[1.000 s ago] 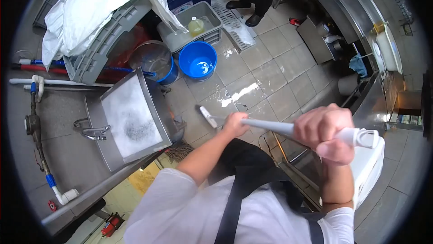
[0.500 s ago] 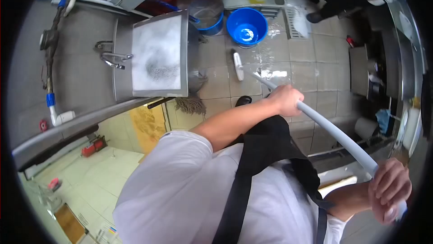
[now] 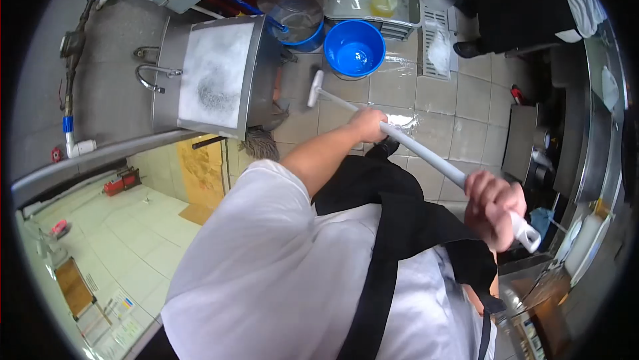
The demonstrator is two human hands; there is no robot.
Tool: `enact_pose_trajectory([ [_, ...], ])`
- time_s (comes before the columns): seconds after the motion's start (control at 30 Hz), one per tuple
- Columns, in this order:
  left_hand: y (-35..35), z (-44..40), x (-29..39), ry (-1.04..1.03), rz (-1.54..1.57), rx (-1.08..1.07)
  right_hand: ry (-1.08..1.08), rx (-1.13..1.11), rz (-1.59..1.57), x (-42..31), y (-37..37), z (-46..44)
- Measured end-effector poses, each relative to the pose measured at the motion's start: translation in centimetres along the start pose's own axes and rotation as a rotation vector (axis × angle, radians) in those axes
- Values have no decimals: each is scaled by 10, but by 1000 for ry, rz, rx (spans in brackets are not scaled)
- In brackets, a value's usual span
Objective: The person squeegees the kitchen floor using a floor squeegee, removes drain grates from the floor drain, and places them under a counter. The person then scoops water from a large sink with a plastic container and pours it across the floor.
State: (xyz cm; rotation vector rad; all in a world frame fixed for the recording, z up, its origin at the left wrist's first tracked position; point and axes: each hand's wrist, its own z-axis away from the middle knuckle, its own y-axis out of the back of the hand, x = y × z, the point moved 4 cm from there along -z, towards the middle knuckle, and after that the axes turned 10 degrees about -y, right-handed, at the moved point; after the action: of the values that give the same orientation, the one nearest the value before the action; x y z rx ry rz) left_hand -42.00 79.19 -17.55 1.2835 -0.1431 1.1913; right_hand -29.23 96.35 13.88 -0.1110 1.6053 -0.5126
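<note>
A long-handled floor brush slants across the middle of the view. Its narrow white head rests on the wet tiles, though its underside is hidden. My left hand is wrapped around the pale grey handle partway down. Near the top end my right hand grips the same handle, and the white end cap sticks out past the fingers. A blue basin stands just beyond the brush head.
At the left is a steel sink full of suds. A mop head hangs below it. Another blue bucket and a grey tub stand at the back. A co-worker in black is at the far right beside a floor drain.
The brush head has shifted left, toward the sink side. My right hand has come inward and up from the lower right; my left hand has also moved left. The co-worker shows more fully.
</note>
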Motion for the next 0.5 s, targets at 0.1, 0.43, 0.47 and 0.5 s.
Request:
enact_pose_trajectory([
  [0.1, -10, -8, 49, -69, 52, 100, -30, -86, 166, -51, 1, -8],
  [0.43, -18, 41, 20, 224, 121, 195, -216, -178, -147, 5, 51, -55],
  [0.47, -24, 34, 2, 263, 61, 83, -282, -155, -170, 21, 46, -56],
  [0.5, -32, 20, 3, 199, 33, 51, -256, -219, -163, 16, 45, -56],
])
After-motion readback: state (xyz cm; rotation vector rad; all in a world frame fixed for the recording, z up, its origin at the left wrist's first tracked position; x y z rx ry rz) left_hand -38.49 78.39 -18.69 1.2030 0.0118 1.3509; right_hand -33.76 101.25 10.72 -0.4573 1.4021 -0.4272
